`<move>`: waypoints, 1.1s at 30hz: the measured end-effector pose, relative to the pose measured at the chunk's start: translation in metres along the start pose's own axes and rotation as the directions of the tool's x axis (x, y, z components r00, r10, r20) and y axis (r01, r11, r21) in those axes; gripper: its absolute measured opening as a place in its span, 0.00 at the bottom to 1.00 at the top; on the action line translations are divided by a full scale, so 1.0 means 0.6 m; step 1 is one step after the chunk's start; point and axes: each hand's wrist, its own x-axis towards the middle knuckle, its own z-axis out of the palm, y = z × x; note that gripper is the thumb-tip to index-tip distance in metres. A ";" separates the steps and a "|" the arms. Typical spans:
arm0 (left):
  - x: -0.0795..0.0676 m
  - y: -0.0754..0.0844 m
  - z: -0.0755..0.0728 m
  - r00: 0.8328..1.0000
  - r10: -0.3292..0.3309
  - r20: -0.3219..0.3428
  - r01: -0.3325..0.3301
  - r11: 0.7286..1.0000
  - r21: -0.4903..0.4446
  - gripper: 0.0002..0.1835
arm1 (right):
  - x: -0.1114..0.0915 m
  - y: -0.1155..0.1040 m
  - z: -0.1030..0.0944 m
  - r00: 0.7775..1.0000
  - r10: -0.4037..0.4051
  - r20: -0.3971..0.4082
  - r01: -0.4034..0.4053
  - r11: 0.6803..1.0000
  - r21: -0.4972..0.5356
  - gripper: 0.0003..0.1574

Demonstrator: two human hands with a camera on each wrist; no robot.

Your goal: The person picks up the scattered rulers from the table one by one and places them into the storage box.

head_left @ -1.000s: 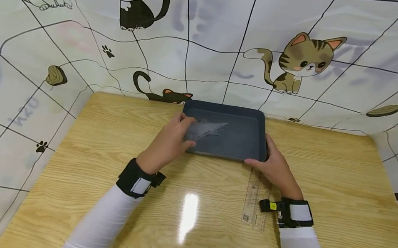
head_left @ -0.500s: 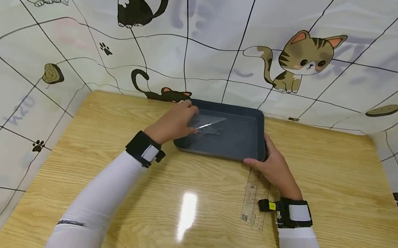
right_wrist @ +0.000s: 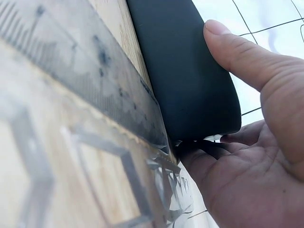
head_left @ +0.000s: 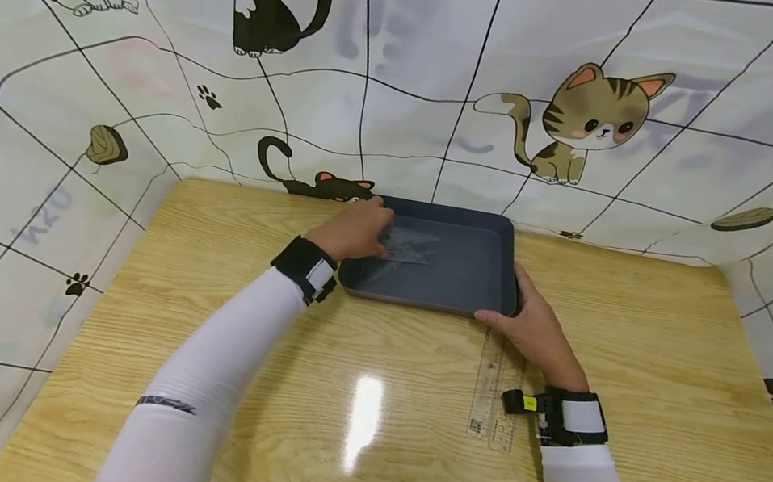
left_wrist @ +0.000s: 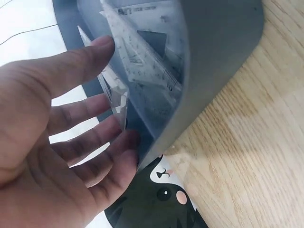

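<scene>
My left hand (head_left: pixel 356 229) reaches over the left rim of a dark grey tray (head_left: pixel 474 269). In the left wrist view, a clear plastic set square (left_wrist: pixel 119 102), seen nearly edge-on, stands between the thumb and the curled fingers of this hand. Other clear set squares (left_wrist: pixel 142 61) with triangular cutouts and ruled edges lie overlapping inside the tray. My right hand (head_left: pixel 530 321) grips the tray's near right corner; in the right wrist view the thumb lies on the rim, with fingers bent beneath the underside. Part of those fingers is hidden by the tray.
Just in front of the tray, a clear ruler (head_left: pixel 484 388) and a clear stencil ruler (head_left: pixel 506 411) lie side by side on the wooden table (head_left: pixel 250 386). A cat-printed cloth (head_left: pixel 425 59) rises right behind the tray and on both sides.
My left hand has moved away and to the tray's far left corner. The set square that showed tilted in its grasp shows less above the tray. The right hand stays put.
</scene>
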 end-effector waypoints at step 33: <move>0.025 -0.010 0.015 0.999 0.014 0.034 -0.019 0.987 0.157 0.36 | -0.015 -0.009 -0.015 0.997 -0.012 0.080 0.003 0.995 0.104 0.69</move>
